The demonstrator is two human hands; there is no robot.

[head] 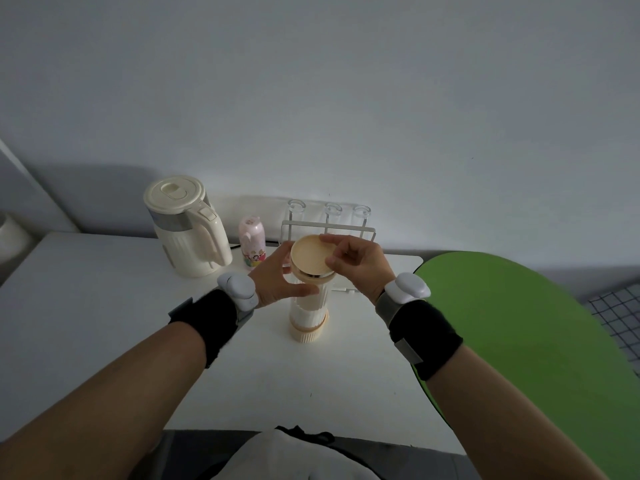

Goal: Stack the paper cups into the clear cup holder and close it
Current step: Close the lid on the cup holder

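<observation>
- Both forearms (138, 375), each with a black wrist band, reach away from the camera over the desk (104, 306) and meet at the task's thing.
- That thing, the clear cup holder (309, 315), stands upright on the desk, its long axis vertical, dead ahead between the two hands.
- White paper cups (304, 308) show stacked inside its ribbed wall.
- On its top sits the tan lid (311, 253). A dark gap at the near edge suggests it is not fully seated.
- The left hand (277, 277) grips the holder's upper part, thumb across the front.
- The right hand (358, 263) pinches the lid's right rim between fingers and thumb. It is the one on the lid, so closing likely calls for pressing or turning straight down the upright axis while the left steadies.
- Behind stand a cream kettle (187, 226), a pink bottle (252, 240) and a wire rack (329, 225) of glasses.
- A green surface (519, 341) lies to the right.
</observation>
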